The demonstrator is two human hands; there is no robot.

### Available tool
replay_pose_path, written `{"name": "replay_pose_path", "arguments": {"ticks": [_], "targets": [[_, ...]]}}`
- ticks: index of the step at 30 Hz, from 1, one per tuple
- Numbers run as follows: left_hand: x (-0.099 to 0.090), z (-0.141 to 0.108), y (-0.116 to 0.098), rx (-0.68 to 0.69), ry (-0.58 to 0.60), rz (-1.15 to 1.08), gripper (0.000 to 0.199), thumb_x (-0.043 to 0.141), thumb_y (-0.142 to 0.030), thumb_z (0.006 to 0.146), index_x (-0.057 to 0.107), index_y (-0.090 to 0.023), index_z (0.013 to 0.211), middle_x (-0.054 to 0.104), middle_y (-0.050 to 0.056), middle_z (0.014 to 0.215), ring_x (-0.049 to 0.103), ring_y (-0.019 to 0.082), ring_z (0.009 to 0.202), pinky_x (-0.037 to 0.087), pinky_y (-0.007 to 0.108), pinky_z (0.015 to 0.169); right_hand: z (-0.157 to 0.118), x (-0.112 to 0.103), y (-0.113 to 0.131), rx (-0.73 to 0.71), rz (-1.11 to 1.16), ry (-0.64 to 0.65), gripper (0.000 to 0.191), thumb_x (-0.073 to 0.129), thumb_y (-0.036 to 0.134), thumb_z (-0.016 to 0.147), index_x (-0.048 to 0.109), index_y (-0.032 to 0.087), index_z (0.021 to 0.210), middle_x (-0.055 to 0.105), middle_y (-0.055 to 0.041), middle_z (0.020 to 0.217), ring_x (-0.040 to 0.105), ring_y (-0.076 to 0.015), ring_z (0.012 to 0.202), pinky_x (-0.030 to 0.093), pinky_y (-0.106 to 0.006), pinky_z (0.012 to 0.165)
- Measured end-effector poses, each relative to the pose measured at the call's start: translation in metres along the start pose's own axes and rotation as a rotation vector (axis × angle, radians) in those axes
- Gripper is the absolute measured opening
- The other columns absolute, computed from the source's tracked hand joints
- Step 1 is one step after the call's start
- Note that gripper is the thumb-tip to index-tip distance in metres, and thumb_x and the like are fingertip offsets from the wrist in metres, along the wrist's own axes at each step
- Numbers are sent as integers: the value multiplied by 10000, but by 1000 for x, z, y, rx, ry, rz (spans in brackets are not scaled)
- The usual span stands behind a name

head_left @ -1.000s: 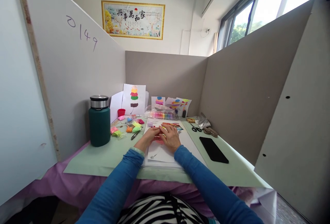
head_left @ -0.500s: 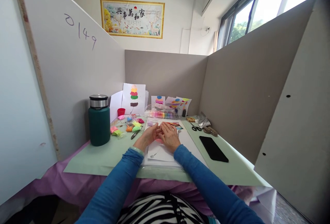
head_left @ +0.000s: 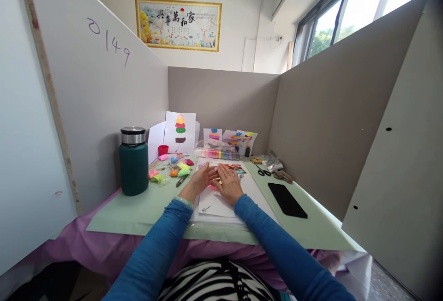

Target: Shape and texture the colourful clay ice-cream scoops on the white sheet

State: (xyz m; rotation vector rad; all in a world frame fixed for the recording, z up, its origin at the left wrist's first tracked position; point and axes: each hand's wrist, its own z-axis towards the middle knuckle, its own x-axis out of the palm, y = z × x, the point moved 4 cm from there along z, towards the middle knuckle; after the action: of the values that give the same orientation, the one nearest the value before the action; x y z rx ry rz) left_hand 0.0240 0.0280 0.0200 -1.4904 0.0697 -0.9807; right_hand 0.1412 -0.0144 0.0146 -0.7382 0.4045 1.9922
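My left hand (head_left: 201,182) is turned palm up above white paper, its fingers curled towards the right hand. Close against it is my right hand (head_left: 228,183), palm down, fingers together and slightly bent. A tiny pinkish lump (head_left: 216,169) shows between the fingertips of both hands; the rest of it is hidden. Under the hands lies a white sheet (head_left: 218,206) with a pink patch and a small pencil drawing. Colourful strips show on paper just beyond my right fingers.
At the left stands a green bottle (head_left: 134,165). Bags of coloured clay (head_left: 183,171) and a pen (head_left: 182,180) lie left of the paper. To the right are scissors (head_left: 264,172) and a black phone (head_left: 287,200). Painted cards (head_left: 180,146) lean at the back.
The hands have parted slightly at the fingertips, so the small lump and more of the pink patch below show. The view has shifted a little.
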Motion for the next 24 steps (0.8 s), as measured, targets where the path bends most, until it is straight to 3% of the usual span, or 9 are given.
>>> {"name": "replay_pose_path", "arguments": {"ticks": [3, 9, 14, 18, 21, 24], "targets": [[-1, -1, -1, 12, -8, -7, 458, 454, -503, 919, 631, -114, 1084, 681, 137, 946, 650, 201, 811, 496, 302, 701, 0, -3, 4, -32, -10, 16, 537, 493, 396, 935, 443, 146, 1408, 451, -152, 1435, 354, -278, 1359, 286, -469, 1064], [8, 0, 7, -103, 107, 52, 534, 386, -530, 937, 610, -90, 1140, 674, 161, 1001, 649, 220, 873, 493, 305, 702, 2, -5, 2, 17, -16, 23, 559, 478, 386, 937, 418, 114, 1421, 392, -157, 1474, 324, -271, 1379, 246, -465, 1087], [4, 1, 0, -1, 4, -12, 540, 402, -554, 923, 632, -95, 1092, 676, 155, 991, 648, 221, 893, 489, 332, 793, 1, -3, 4, -3, -8, 47, 569, 481, 412, 937, 412, 130, 1427, 423, -152, 1455, 335, -273, 1373, 260, -469, 1078], [10, -2, 3, -70, 61, 8, 569, 347, -561, 936, 633, -101, 1108, 673, 164, 1025, 641, 230, 935, 486, 337, 814, 1, -3, 12, -102, 22, 74, 594, 502, 399, 924, 391, 123, 1438, 408, -150, 1465, 303, -270, 1390, 242, -474, 1095], [10, -2, 5, -107, 67, 30, 582, 340, -576, 932, 640, -100, 1083, 677, 154, 960, 646, 224, 867, 489, 341, 773, 1, -4, 9, -46, 13, 55, 583, 507, 381, 921, 405, 110, 1428, 405, -158, 1465, 319, -277, 1382, 254, -477, 1087], [6, -1, 1, -44, 44, 2, 581, 362, -593, 919, 639, -104, 1068, 674, 136, 926, 643, 206, 820, 488, 333, 767, 1, -4, 4, 11, -2, 41, 568, 510, 392, 923, 431, 110, 1410, 415, -163, 1457, 344, -285, 1367, 275, -476, 1071]]}}
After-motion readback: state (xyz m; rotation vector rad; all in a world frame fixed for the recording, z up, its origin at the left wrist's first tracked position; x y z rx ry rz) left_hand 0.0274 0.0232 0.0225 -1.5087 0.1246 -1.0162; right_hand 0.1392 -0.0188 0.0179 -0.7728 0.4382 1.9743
